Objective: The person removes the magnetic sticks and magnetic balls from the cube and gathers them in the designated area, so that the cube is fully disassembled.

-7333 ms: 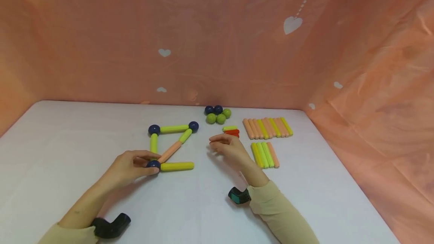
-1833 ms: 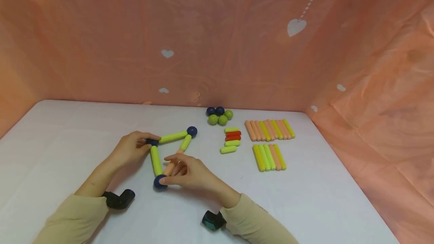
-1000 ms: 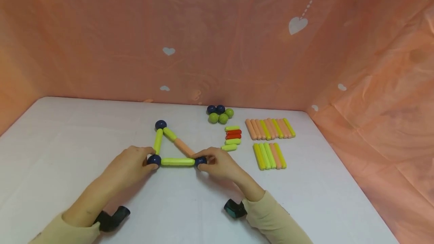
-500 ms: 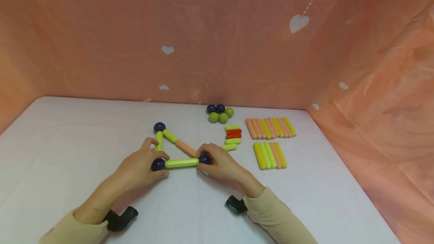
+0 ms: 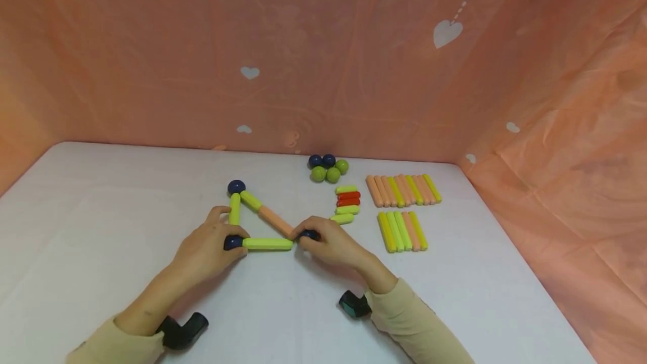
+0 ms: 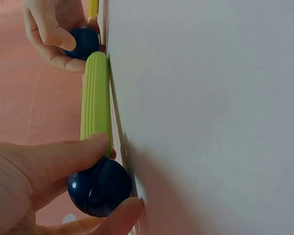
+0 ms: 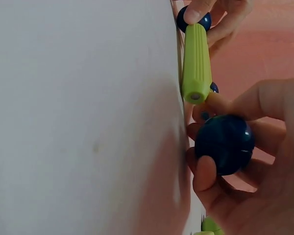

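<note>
A three-sided frame of magnetic sticks and dark balls lies on the table. My left hand (image 5: 204,249) holds the near-left dark blue ball (image 6: 100,187), its thumb on the end of the long lime stick (image 5: 268,244). My right hand (image 5: 326,240) pinches another dark blue ball (image 7: 224,144). A small gap parts that ball from the lime stick, whose bare end faces it in the right wrist view. The peach stick (image 5: 275,221) reaches my right fingertips; whether it touches the ball is hidden. A third ball (image 5: 236,187) forms the far corner, joined to a short lime stick (image 5: 251,200) and a longer one (image 5: 235,209).
Loose blue and green balls (image 5: 333,175) cluster at the back. Short lime and red sticks (image 5: 348,195) lie right of the frame. Two rows of long sticks, one peach and yellow (image 5: 402,190), one mixed (image 5: 402,232), sit farther right. An orange curtain (image 5: 323,60) stands behind the table.
The frame has been turned, and the yellow stick has left it for the near row at right. My right hand took hold of the right ball, which has just parted from the lime stick.
</note>
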Tool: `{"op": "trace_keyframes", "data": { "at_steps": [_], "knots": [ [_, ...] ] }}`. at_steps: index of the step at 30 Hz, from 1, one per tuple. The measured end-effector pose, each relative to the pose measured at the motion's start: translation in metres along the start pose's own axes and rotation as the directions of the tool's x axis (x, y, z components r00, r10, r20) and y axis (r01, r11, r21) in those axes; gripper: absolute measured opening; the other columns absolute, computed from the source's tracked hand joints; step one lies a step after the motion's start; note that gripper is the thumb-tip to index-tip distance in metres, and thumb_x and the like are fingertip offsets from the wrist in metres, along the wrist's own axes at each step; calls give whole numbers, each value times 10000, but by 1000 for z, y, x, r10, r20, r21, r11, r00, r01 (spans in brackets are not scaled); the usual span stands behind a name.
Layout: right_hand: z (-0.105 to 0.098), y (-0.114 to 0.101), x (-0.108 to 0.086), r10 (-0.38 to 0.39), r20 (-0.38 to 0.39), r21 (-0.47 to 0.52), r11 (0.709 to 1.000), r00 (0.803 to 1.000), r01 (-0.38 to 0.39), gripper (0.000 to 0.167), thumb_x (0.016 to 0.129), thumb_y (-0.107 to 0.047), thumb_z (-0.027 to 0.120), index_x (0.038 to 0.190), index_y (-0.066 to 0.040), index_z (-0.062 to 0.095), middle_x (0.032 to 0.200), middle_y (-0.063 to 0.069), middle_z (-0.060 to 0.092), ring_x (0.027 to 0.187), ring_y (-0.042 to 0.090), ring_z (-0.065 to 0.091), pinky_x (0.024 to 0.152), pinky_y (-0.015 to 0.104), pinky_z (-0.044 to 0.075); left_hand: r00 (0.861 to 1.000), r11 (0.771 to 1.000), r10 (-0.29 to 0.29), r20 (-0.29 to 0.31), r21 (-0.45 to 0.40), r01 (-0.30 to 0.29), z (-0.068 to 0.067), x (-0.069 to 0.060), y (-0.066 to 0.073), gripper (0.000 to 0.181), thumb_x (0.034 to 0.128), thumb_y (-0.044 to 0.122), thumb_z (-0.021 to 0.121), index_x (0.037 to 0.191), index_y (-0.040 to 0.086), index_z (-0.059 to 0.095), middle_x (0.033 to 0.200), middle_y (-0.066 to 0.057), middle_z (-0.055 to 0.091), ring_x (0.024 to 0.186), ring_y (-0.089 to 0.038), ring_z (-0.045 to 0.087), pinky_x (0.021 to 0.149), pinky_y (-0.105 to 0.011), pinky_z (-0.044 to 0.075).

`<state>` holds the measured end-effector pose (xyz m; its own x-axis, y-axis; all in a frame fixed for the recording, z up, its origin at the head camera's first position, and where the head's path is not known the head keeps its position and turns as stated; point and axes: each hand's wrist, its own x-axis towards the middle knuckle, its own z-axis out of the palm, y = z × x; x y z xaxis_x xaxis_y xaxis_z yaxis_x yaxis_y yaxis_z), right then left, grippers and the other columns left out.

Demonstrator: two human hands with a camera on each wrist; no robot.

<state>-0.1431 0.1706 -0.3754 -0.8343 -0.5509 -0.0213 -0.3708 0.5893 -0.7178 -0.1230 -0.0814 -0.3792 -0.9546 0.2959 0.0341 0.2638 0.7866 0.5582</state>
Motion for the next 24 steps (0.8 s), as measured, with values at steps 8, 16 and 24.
{"op": "trace_keyframes", "data": {
  "at_steps": [8, 16, 24],
  "knots": [
    [-4, 3, -2, 84, 8, 89, 992, 996, -84, 201, 945, -166, 600, 1119, -136, 698, 1038, 4, 668, 844, 121, 573, 800, 237, 480, 1000, 1000, 6, 1, -6, -6, -1, -2, -7, 207, 782, 140, 771, 985, 115, 744, 1344, -297, 416, 1021, -442, 594, 650, -449, 509],
    [-17, 13, 4, 180, -103, 215, 964, 978, -155, 400, 882, -124, 662, 1277, -111, 603, 1323, 68, 575, 1156, 253, 561, 1024, 461, 427, 1000, 1000, 15, 5, -16, -14, -1, -3, -11, 220, 777, 180, 781, 989, 135, 745, 1348, -282, 423, 1005, -433, 599, 649, -465, 501],
    [-25, 17, 41, 258, -251, 199, 957, 933, -211, 461, 866, -147, 703, 1294, -77, 546, 1200, 124, 601, 1030, 258, 620, 904, 383, 516, 1000, 1000, 18, 2, -21, -18, -1, -3, -9, 216, 780, 185, 778, 990, 143, 746, 1341, -273, 438, 996, -419, 609, 653, -465, 502]
  ]
}}
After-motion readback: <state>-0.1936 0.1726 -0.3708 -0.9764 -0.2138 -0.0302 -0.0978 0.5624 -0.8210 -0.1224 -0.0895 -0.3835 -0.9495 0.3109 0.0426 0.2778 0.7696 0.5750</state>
